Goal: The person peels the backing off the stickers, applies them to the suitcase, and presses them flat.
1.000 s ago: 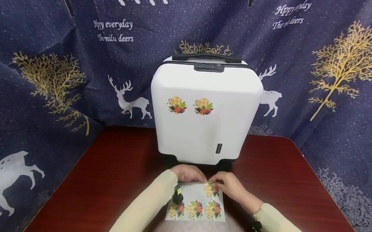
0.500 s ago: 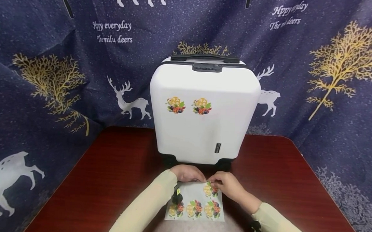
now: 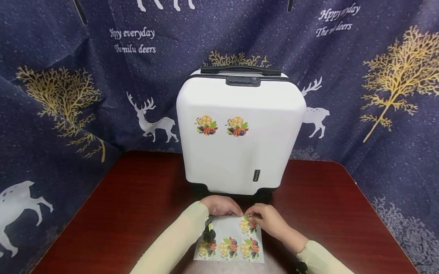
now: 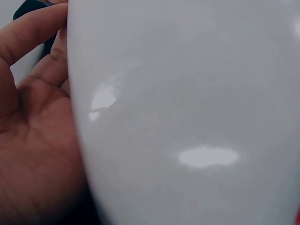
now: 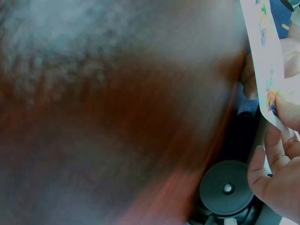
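Observation:
Both hands are at the top edge of a white sheet of fruit stickers point(image 3: 228, 230), in front of the suitcase point(image 3: 236, 162). My left hand point(image 3: 222, 205) grips that edge with bent fingers; in the left wrist view the bare glossy sheet point(image 4: 187, 103) hides part of its fingers. The right hand point(image 3: 271, 221) pinches the upper right corner, by the top sticker point(image 3: 244, 226). In the right wrist view its thumb lies over the sticker's coloured print, with fingers behind the sheet point(image 5: 262, 70). Three stickers line the bottom row. The white suitcase bears two matching stickers point(image 3: 207, 125) point(image 3: 237, 126).
The suitcase stands upright on a dark red table point(image 3: 137, 198), its black handle point(image 3: 240, 70) on top. A black wheel point(image 5: 225, 187) shows near the right hand. Behind hangs a dark blue curtain point(image 3: 163, 78) with deer and trees.
The view has shifted slightly. Both hands keep their places at the sheet's top edge, with almost no visible motion.

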### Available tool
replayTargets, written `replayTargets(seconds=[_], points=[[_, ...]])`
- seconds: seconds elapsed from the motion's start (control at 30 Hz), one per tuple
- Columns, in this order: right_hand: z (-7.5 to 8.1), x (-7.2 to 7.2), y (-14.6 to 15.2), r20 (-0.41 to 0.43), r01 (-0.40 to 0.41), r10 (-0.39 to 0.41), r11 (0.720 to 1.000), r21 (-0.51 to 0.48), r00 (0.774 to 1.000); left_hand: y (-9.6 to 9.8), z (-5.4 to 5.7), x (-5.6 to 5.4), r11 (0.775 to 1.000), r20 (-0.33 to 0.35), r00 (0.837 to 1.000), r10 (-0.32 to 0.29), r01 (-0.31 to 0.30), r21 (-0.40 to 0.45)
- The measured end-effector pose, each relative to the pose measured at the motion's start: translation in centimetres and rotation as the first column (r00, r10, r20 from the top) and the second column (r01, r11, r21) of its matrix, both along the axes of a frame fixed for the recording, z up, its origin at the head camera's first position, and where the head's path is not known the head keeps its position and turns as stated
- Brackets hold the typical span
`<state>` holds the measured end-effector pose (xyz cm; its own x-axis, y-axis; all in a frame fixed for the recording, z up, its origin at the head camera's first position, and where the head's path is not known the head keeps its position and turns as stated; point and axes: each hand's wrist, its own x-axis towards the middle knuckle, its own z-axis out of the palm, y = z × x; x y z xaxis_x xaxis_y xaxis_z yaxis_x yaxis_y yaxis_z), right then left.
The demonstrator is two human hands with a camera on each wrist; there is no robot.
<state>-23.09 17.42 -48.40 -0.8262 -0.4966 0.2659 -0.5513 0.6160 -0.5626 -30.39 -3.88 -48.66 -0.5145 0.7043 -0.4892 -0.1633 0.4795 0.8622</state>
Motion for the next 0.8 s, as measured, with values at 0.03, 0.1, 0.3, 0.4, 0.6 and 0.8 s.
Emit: replayTargets(seconds=[0.03, 0.1, 0.3, 0.4, 0.6, 0.8], points=[[0.0, 0.04, 0.0, 0.002, -0.001, 0.001, 1.0, -0.011, 1.0, -0.01, -0.04, 0.0, 1.0, -0.001, 1.0, 0.001, -0.001, 0.002], [-0.07, 0.07, 0.03, 0.012, 0.001, -0.001, 1.0, -0.028, 1.0, -0.03, -0.1, 0.0, 1.0, -0.001, 1.0, 0.003, -0.003, 0.005], [-0.24, 0.19, 0.06, 0.071, 0.013, -0.007, 0.996, -0.084, 0.997, 0.01, -0.09, 0.01, 1.0, -0.005, 1.0, -0.005, 0.005, -0.001], [-0.13, 0.26, 0.1, 0.089, 0.016, -0.007, 0.995, -0.101, 0.996, 0.02, -0.06, -0.01, 1.0, -0.008, 1.0, -0.007, 0.007, -0.004], [-0.06, 0.19, 0.17, 0.13, 0.021, -0.006, 0.993, -0.115, 0.991, -0.01, 0.1, 0.0, 1.0, -0.018, 1.0, -0.003, 0.003, -0.019], [-0.11, 0.18, 0.19, 0.129, 0.041, -0.029, 0.995, -0.089, 0.991, -0.05, 0.18, 0.08, 1.0, -0.023, 1.0, -0.005, 0.004, -0.023]])
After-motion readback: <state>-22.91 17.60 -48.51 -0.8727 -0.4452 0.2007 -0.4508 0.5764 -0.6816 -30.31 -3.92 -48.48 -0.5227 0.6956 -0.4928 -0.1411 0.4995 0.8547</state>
